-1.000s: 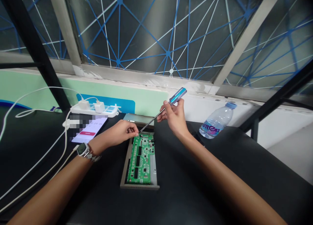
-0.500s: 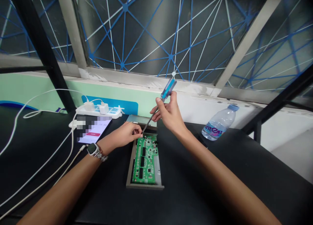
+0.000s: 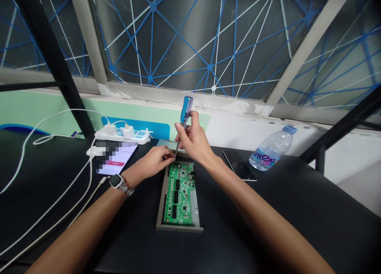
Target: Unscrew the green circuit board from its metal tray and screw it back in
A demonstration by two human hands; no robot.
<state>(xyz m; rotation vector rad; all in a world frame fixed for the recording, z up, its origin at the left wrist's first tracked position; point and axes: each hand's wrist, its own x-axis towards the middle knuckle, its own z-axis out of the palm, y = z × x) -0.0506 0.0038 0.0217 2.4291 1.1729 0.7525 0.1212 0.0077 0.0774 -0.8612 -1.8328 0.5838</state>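
A green circuit board [image 3: 180, 194] lies in a grey metal case [image 3: 161, 202] on the black table. My right hand [image 3: 193, 141] is closed round a blue-handled screwdriver [image 3: 185, 110], held nearly upright with its tip at the board's far left corner. My left hand [image 3: 155, 159], a watch on its wrist, pinches at that same corner beside the tip. What its fingers hold, if anything, is too small to make out.
A lit phone [image 3: 116, 160] lies left of the case, cabled to a white power strip [image 3: 122, 135] by the wall. A dark phone [image 3: 239, 165] and a lying water bottle [image 3: 272, 148] are to the right. White cables [image 3: 53, 206] cross the table's left part.
The screwdriver has swung from a slant towards the right to nearly upright. My right hand moved left and closer to the board's corner. My left hand stayed at the corner.
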